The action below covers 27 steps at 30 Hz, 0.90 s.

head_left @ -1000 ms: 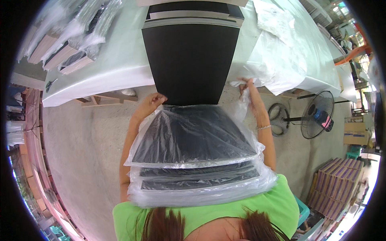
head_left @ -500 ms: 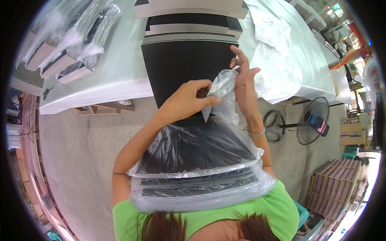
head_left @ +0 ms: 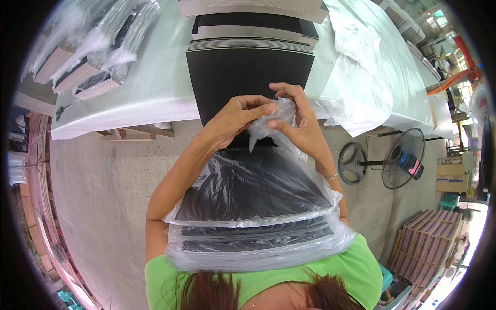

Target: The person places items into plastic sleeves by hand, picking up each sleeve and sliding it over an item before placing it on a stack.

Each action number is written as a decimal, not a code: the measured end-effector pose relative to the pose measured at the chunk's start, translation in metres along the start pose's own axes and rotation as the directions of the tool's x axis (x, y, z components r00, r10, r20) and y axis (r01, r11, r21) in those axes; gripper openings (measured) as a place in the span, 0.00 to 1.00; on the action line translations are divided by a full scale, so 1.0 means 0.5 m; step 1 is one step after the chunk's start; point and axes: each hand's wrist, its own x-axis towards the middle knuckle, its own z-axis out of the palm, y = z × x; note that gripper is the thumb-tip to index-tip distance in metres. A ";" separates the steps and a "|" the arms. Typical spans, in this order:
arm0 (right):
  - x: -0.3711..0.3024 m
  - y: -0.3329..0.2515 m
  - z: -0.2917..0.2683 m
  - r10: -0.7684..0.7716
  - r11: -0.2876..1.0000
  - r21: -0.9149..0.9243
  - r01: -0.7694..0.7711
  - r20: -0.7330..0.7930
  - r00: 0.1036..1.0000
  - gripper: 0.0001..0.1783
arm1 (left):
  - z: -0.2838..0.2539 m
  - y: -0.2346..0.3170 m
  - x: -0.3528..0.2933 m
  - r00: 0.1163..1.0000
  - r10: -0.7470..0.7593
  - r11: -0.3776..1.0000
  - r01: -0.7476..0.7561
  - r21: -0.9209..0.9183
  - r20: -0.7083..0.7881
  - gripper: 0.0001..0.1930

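A clear plastic bag (head_left: 330, 240) encloses a stack of flat black boards (head_left: 248, 181) resting against my body. Its gathered end rises between my hands, crumpled and bunched. My left hand (head_left: 235, 121) pinches that bunched plastic between thumb and fingers. On the other side my right hand (head_left: 305, 129) has its thumb pressed to the plastic and its fingers curled around the far side. Just beyond both hands stands an unwrapped stack of black boards (head_left: 248, 75) with pale edges, partly covered by my fingers.
More pale-edged stacks (head_left: 253, 8) stand farther back on the white-covered table (head_left: 160, 98). Plastic-wrapped stacks (head_left: 98, 70) lie at left, near scissors (head_left: 62, 111). Loose plastic bags (head_left: 356, 93) spread at right. A fan (head_left: 403, 157), a cardboard box (head_left: 450, 178) and a striped block (head_left: 429, 243) stand right.
My right hand has come down and inward, its raised fingers now curling onto the bunched plastic. My left hand has shifted slightly, still pinching it. The bag's end is gathered more tightly.
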 end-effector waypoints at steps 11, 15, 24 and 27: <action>-0.157 0.154 -0.144 0.653 0.479 0.878 0.025 -0.375 0.658 0.12 | -0.049 -0.042 -0.011 1.000 -0.005 0.895 0.001 -0.447 -0.009 0.10; -0.481 0.379 -0.402 0.828 0.421 0.897 0.131 -0.440 0.349 0.14 | -0.092 -0.043 -0.047 0.994 -0.019 0.830 -0.043 -0.556 -0.105 0.09; -0.439 0.144 -0.464 0.318 0.940 0.341 -0.021 -0.851 0.418 0.09 | -0.054 -0.042 -0.038 0.998 -0.008 0.983 -0.003 -0.185 -0.054 0.12; -0.281 0.090 -0.370 0.511 0.805 0.589 -0.076 -0.621 0.594 0.14 | -0.021 -0.031 -0.029 0.998 -0.057 0.981 0.056 -0.185 0.001 0.11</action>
